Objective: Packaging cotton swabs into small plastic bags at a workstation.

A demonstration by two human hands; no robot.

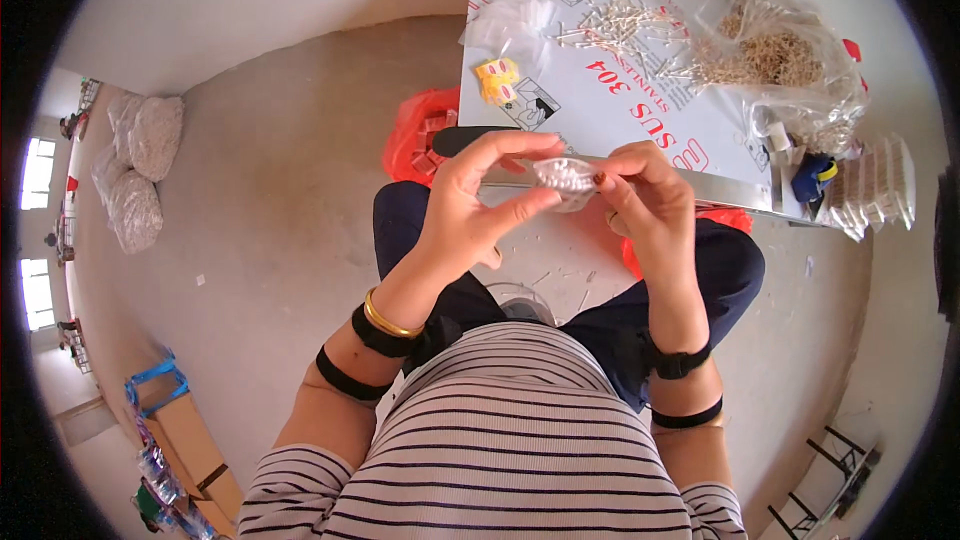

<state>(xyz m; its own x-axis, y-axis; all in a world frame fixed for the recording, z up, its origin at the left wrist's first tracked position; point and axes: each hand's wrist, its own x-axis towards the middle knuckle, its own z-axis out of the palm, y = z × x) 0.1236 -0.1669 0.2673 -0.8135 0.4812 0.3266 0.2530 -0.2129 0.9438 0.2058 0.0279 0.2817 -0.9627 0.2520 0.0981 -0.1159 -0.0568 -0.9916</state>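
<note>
Between my two hands, above the near edge of the table (560, 90), is a small clear plastic bag (575, 202) of cotton swabs (566, 176), their white tips bunched toward me. My left hand (480, 185) pinches the bag's left side between thumb and fingers. The fingers of my right hand (655, 205) are closed on its right end. Beyond them on the table lie a loose pile of cotton swabs (625, 28), a stack of thin clear bags (510, 28) and yellow packets (497, 80).
A large clear sack of swabs (770, 50) lies open at the table's right. Near it are a blue tape dispenser (812, 178) and several filled packs (875, 185). A red plastic bag (420, 135) hangs at the left edge. Full sacks (135, 210) and cardboard (190, 445) stand farther left.
</note>
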